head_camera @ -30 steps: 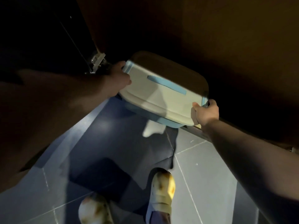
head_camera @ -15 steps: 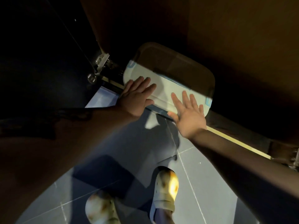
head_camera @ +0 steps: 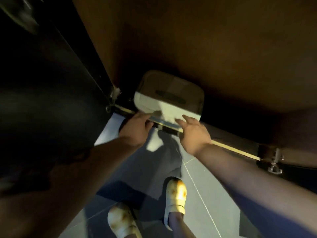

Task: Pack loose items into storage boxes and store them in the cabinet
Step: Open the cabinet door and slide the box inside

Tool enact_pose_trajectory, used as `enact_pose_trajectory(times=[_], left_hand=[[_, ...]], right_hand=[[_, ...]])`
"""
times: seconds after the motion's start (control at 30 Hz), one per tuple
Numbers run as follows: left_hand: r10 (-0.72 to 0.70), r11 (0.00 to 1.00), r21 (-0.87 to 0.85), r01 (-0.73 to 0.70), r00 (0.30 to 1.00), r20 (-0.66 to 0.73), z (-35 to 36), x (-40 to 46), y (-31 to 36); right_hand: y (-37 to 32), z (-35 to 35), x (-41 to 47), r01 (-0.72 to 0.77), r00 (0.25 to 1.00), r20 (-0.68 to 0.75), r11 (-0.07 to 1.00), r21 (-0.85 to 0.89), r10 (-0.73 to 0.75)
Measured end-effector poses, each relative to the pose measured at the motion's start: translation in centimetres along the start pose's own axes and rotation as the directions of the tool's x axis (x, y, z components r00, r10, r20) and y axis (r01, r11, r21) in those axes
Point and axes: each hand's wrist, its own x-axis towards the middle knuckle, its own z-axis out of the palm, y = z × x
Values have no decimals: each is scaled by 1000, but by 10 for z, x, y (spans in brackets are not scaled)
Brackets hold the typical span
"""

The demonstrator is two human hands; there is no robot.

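Note:
A white storage box [head_camera: 173,100] with a blue-trimmed lid lies inside the dark cabinet, just behind the cabinet's front edge [head_camera: 228,146]. Most of its lid is in shadow; only the near strip is lit. My left hand [head_camera: 135,130] is at the box's near left corner with fingers reaching forward against its front. My right hand [head_camera: 193,132] has its fingers spread, the tips touching the box's near right edge. Neither hand grips the box.
The open cabinet door [head_camera: 51,83] stands dark at the left, with a metal hinge [head_camera: 113,95] at its base. Another hinge [head_camera: 274,162] shows at the right. My two feet in pale clogs [head_camera: 175,194] stand on the grey tiled floor [head_camera: 214,186].
My hands went from holding the box by its sides to flat palms on its lid, then pushed it deeper into the cabinet; they now sit at its near edge.

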Motion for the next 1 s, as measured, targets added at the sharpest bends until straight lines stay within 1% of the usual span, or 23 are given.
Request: enact_pose_trajectory(times=[0.07, 0.17, 0.2, 0.27, 0.37, 0.5, 0.63, 0.73, 0.83, 1.0], left_hand=[[83, 992, 94, -83, 997, 0, -36, -32, 20], [164, 948, 262, -180, 983, 82, -86, -74, 58], [192, 934, 286, -213, 976, 98, -101, -88, 73], [223, 925, 290, -244, 969, 104, -138, -113, 106], [282, 924, 239, -299, 954, 106, -185, -143, 161], [382, 902, 179, -392, 920, 93, -218, -170, 229], [497, 844, 185, -503, 864, 83, -224, -189, 305], [575, 790, 200, -580, 814, 90, -212, -203, 373], [661, 721, 223, -656, 748, 63, -191, -218, 446], [706, 693, 154, -705, 706, 53, -146, -254, 553]], right_hand=[[-12, -30, -41, 34, 999, -39, 999, -26, -35], [-26, -83, -106, -18, 998, -67, 999, 30, 20], [-29, -103, -128, -37, 996, -77, 998, 51, 41], [-32, -142, -171, -58, 991, -119, 994, 88, 69], [-24, -189, -234, -97, 971, -205, 986, 135, 123], [5, -228, -315, -184, 936, -277, 972, 144, 218], [51, -245, -386, -288, 867, -351, 931, 224, 353], [93, -251, -434, -343, 805, -415, 903, 257, 424], [144, -253, -479, -389, 738, -466, 872, 297, 488], [233, -254, -556, -455, 644, -497, 813, 363, 582]])
